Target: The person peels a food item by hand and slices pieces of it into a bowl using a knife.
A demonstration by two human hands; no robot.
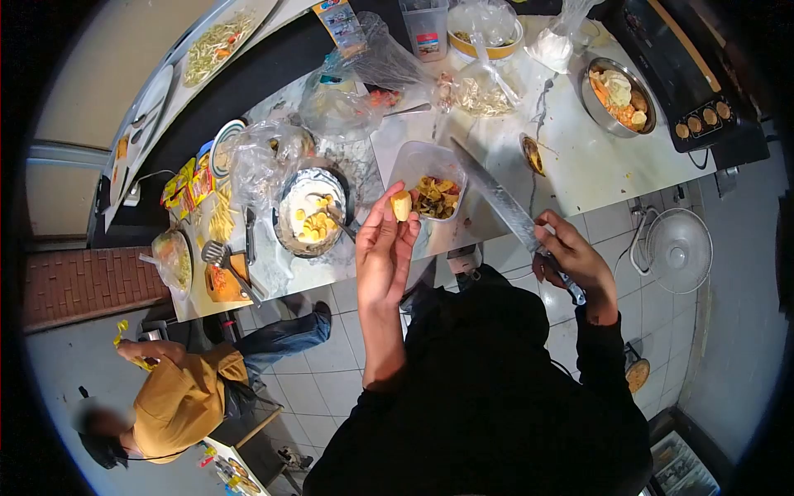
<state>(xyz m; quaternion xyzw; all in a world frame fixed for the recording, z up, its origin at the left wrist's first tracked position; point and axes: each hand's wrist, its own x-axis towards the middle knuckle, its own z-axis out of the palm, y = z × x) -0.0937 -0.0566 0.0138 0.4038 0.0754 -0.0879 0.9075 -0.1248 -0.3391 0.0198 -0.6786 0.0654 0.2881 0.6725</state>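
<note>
Between the fingertips of my left hand (385, 248) is a small yellow peeled piece (401, 206), held above the counter's front edge. My right hand (571, 255) grips the handle of a large knife (509, 206), whose long blade points up and to the left. A clear plastic tub (404, 163) with brown and yellow scraps (436, 197) lies between the hands, just beyond them. Left of my left hand is a dark-rimmed round pan (291, 201) holding white cream, round yellow slices (314, 226) and a utensil.
Plastic bags (269, 157) crowd the counter's left and back. A metal bowl of vegetables (618, 97) stands at right beside a black oven (697, 78). A dark peel (533, 155) lies on the counter. A person in a mustard shirt (184, 401) is at lower left.
</note>
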